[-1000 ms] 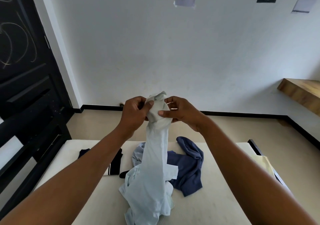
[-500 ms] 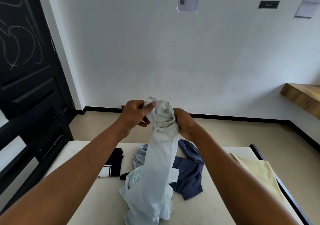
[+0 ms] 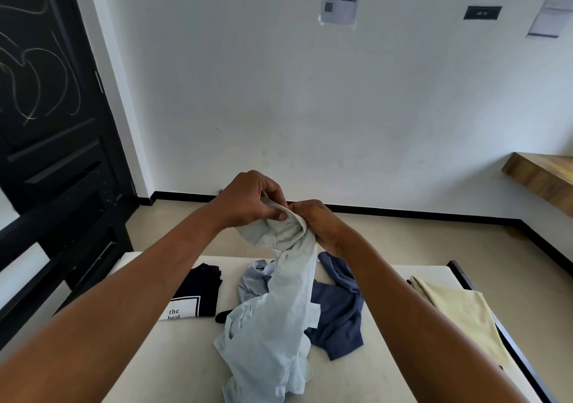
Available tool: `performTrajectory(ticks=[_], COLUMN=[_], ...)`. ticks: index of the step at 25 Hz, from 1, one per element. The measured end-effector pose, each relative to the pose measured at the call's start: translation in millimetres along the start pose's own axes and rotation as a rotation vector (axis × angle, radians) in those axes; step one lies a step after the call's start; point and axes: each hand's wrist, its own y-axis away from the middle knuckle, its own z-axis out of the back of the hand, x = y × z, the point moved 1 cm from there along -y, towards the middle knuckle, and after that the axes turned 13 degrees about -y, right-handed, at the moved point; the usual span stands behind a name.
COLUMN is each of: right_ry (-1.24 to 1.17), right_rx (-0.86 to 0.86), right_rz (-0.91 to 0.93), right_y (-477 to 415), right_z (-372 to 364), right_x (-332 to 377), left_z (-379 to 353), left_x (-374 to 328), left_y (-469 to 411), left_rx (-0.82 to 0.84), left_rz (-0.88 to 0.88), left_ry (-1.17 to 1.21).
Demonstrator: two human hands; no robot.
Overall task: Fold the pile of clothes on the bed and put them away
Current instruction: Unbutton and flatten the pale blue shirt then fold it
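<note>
Holding pale blue shirt bunched above the bed; left hand and right hand both pinch its top. Risk, I judge: twisted cloth snags, tail drags navy garment.

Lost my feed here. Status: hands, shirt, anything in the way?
Left hand and right hand both grip bunched top of pale blue shirt. Lower end trails on the bed. Dark blue garment crumpled right beside it.

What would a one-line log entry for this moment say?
fold: pending | left hand: holds top of pale blue fabric shirt | right hand: holds same top | shirt tail: resting on white bed
</note>
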Motion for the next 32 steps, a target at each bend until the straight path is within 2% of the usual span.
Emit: performTrajectory(ticks=[3, 5, 6, 8, 10, 11, 14, 15, 16, 19, 21, 25, 28, 30, 32], right_ry=[-0.042, -0.134, -0.166, -0.147, -0.106, -0.098, -0.094, -0.108, -0.118, -0.065, 0.013, 0.164, 0.349, 0.526, 0.615], right_rx=[-0.014, -0.014, -0.005, 0.024, 0.012, -0.008, -0.065, -0.075, -0.082, -0.127, -0.235, -0.533, -0.616, -0.560, -0.362], right_rz=[-0.016, -0.030, -0.016, 0.062, 0.163, 0.206, 0.277, 0.282, 0.265, 0.153, 0.105, 0.330, 0.343, 0.225, 0.028], right_y=[5, 10, 12, 15, 17, 16, 15, 14, 13, 5, 0, 15, 26, 22, 15], right_z=[1, 1, 1, 1, 0, 1, 4, 7, 10, 12, 8, -15, -34, -30, -18], right_x=[0, 0, 1, 4, 7, 7, 8, 6, 5, 1, -2, -4, -2, 4, 16], left_z=[2, 3, 3, 2, -2, -3, -3, -4, -4, -3, -3, -3, -4, -3, -2], left_x=[1, 6, 10, 18, 28, 32, 42, 43, 44, 39, 31, 16, 12, 14, 19], left_y=[1, 1, 1, -3, -6, -6, 6, 12, 16, 15, 10, 2, -1, -3, -3], left_rx=[-0.288, -0.500, -0.552, -0.525, -0.363, -0.263, 0.057, 0.115, 0.108, -0.139, -0.234, -0.314, -0.362, -0.376, -0.381], left_rz=[-0.049, -0.030, -0.009, 0.074, 0.194, 0.255, 0.392, 0.394, 0.381, 0.399, 0.413, 0.373, 0.350, 0.325, 0.265], left_ry=[-0.037, -0.059, -0.084, -0.183, -0.248, -0.201, 0.211, 0.280, 0.309, 0.391, 0.417, 0.325, 0.237, 0.151, -0.026])
